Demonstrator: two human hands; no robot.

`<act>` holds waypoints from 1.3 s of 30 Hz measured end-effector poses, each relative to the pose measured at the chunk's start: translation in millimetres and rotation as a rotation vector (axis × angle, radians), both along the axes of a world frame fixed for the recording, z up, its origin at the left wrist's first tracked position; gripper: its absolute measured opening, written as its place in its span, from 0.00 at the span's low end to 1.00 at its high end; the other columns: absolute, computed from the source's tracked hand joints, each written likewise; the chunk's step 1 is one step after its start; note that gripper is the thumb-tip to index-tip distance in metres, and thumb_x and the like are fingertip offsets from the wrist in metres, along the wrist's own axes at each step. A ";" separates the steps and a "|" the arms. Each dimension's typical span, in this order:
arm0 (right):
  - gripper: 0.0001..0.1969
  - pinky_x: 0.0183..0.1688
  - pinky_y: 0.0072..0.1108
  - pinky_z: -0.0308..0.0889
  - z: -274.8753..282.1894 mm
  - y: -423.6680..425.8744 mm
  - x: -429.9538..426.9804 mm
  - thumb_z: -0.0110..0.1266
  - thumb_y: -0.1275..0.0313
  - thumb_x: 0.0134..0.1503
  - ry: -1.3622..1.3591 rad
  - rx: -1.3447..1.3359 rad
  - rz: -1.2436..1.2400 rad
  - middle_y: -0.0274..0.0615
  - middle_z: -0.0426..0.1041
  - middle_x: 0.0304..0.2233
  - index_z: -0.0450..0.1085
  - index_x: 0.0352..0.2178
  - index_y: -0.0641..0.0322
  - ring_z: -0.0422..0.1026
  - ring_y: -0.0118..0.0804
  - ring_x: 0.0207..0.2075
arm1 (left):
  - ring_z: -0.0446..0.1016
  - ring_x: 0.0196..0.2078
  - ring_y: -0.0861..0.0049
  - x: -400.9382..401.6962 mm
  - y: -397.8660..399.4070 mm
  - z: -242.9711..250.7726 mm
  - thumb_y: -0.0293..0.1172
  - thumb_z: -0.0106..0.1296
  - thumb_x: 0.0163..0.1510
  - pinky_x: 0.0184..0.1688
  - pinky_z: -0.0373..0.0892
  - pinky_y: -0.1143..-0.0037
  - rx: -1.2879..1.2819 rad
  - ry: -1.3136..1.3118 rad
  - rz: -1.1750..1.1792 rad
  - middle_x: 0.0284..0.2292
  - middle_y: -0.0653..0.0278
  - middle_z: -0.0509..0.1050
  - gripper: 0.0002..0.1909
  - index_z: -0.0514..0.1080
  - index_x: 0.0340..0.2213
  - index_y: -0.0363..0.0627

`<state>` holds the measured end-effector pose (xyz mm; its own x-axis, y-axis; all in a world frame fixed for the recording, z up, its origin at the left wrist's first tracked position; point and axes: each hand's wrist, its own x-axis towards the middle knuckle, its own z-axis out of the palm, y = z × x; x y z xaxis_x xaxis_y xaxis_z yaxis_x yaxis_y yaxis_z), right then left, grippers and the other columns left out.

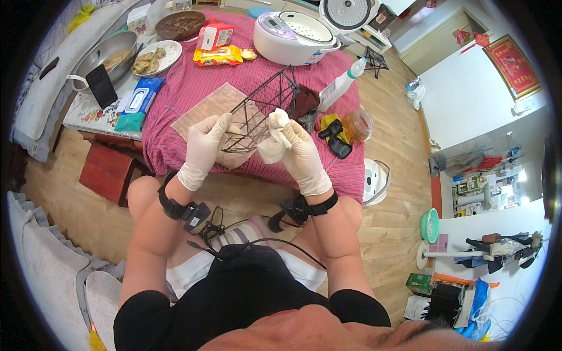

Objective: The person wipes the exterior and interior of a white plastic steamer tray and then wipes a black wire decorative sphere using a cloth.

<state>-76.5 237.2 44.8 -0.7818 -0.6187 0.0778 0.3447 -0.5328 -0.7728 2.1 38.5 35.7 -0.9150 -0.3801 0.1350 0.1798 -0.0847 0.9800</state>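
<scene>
My left hand (203,149), in a white glove, grips one edge of a black metal wire rack (268,94) between thumb and fingers. The rack is held tilted above a pale pink cloth (193,116) spread on the table. A crumpled white wipe (271,150) is pinched in my gloved right hand (304,162). That wipe is at the rack's near right side; whether it touches the wire is hard to tell. Beyond my right hand lie a dark brown cloth (306,102) and a white spray-type bottle with a clear nozzle (336,90).
A striped pink tablecloth (175,145) covers the table. At the back stands an open rice cooker (287,44); a plate of food (174,48) and a steel pan (125,46) are left. Black sunglasses (338,142) and a plastic jar (358,125) sit right. Cables (215,230) hang by my legs.
</scene>
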 end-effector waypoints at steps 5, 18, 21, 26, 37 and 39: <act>0.12 0.43 0.21 0.69 3.5 3.3 -4.1 0.49 0.69 0.63 -0.045 -0.055 0.034 0.38 0.74 0.39 0.68 0.45 0.65 0.73 0.28 0.38 | 0.54 0.16 0.93 -1.4 -1.4 1.3 0.43 0.49 0.62 0.19 0.48 0.84 0.049 0.026 0.008 0.13 0.77 0.62 0.21 0.78 0.25 0.37; 0.14 0.43 0.17 0.69 -2.7 8.1 -9.0 0.47 0.72 0.63 0.001 -0.111 0.064 0.39 0.71 0.44 0.64 0.49 0.66 0.72 0.26 0.42 | 0.53 0.16 0.94 -6.1 -15.0 -5.2 0.42 0.48 0.63 0.19 0.48 0.85 0.079 0.061 0.005 0.13 0.78 0.62 0.21 0.78 0.27 0.37; 0.13 0.39 0.15 0.68 1.8 1.3 -4.2 0.48 0.72 0.63 0.161 0.102 -0.189 0.37 0.73 0.41 0.67 0.48 0.67 0.71 0.23 0.38 | 0.53 0.15 0.93 -5.4 -15.7 -3.8 0.42 0.47 0.63 0.18 0.48 0.85 0.059 0.045 0.011 0.13 0.78 0.61 0.21 0.78 0.27 0.36; 0.11 0.27 0.14 0.64 -2.6 -12.5 4.1 0.54 0.79 0.58 0.627 0.550 -0.455 0.32 0.72 0.29 0.72 0.43 0.67 0.68 0.20 0.26 | 0.53 0.15 0.94 -6.4 -12.6 -5.9 0.41 0.47 0.63 0.18 0.48 0.85 0.075 0.070 0.008 0.13 0.78 0.62 0.21 0.78 0.27 0.36; 0.09 0.29 0.20 0.65 -11.3 -26.6 0.4 0.56 0.82 0.53 1.099 0.599 -0.687 0.39 0.70 0.25 0.73 0.37 0.65 0.70 0.30 0.26 | 0.57 0.18 0.95 -3.1 -6.8 1.6 0.40 0.46 0.64 0.20 0.53 0.88 0.108 0.089 0.036 0.18 0.75 0.70 0.20 0.77 0.29 0.35; 0.08 0.30 0.20 0.65 -10.4 -30.1 2.4 0.56 0.82 0.53 1.097 0.580 -0.676 0.39 0.70 0.25 0.74 0.37 0.65 0.70 0.31 0.25 | 0.53 0.17 0.93 -3.1 -5.8 0.7 0.40 0.44 0.64 0.20 0.49 0.85 0.153 0.076 0.047 0.15 0.76 0.63 0.21 0.77 0.28 0.35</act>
